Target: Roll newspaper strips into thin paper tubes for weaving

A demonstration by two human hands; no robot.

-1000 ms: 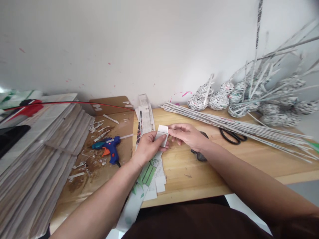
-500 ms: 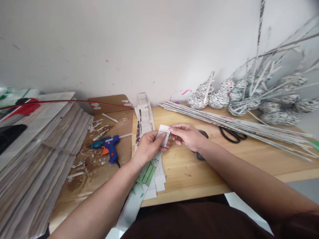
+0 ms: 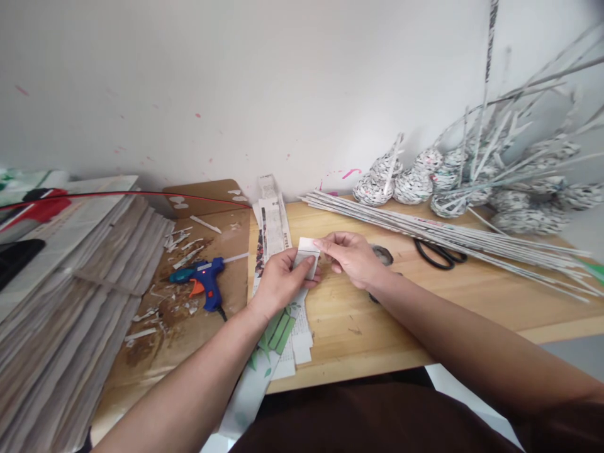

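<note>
white green-printed paper strip (image 3: 277, 336) crossing wooden table's (image 3: 353, 362) front edge: partly hidden under left wrist (image 3: 259, 307). dark rounded object (image 3: 384, 255): partly under right wrist (image 3: 377, 277).

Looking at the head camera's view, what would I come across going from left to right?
Stack of paper → blue glue gun → left hand, holding a white paper piece → right hand → black looped handles.

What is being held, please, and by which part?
White paper: the left hand grips it below its top edge; the right hand pinches its upper-right corner.
</note>
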